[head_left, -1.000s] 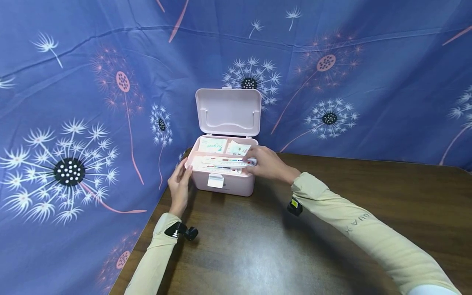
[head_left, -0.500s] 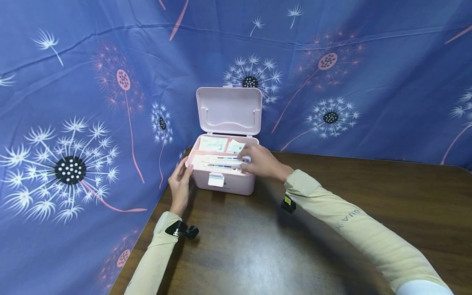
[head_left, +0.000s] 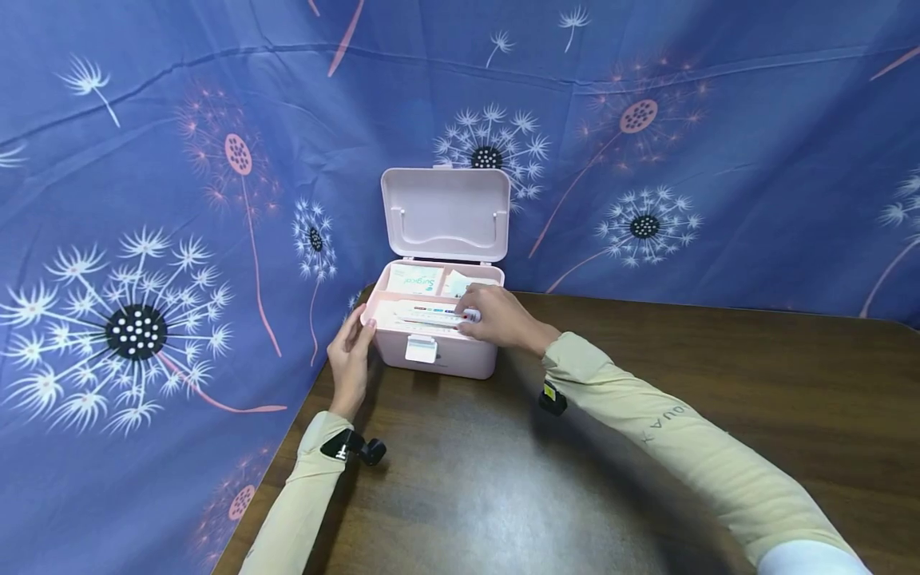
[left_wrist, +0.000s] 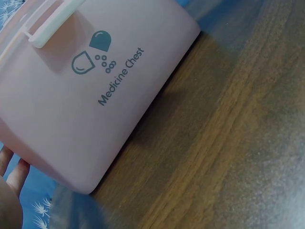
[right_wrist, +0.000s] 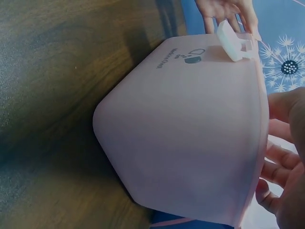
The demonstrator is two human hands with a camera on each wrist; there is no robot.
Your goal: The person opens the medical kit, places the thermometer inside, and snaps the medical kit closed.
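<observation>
A pale pink medicine chest point(head_left: 460, 361) stands on the table with its lid point(head_left: 446, 212) raised. My left hand point(head_left: 350, 363) grips its left side, thumb at the rim and fingers along the outer wall. Between thumb and fingers of my right hand point(head_left: 501, 317) is the right end of a slim white packet point(head_left: 427, 312) with small coloured print, held low over the front compartment. More white packets lie beneath it there. In the right wrist view the right hand's fingers point(right_wrist: 281, 162) reach over the rim, the packet hidden. Lettering marks the chest's front wall point(left_wrist: 95, 114).
Behind the divider sit a packet marked Surgical point(head_left: 415, 279) and a smaller white packet point(head_left: 458, 283). A white latch point(head_left: 420, 349) hangs down at the chest's front. Blue dandelion-print cloth point(head_left: 611, 160) rises behind and left of the brown wooden table point(head_left: 467, 471).
My right hand has moved left with the slim white packet, farther over the front compartment. My left hand has stayed on the chest's side.
</observation>
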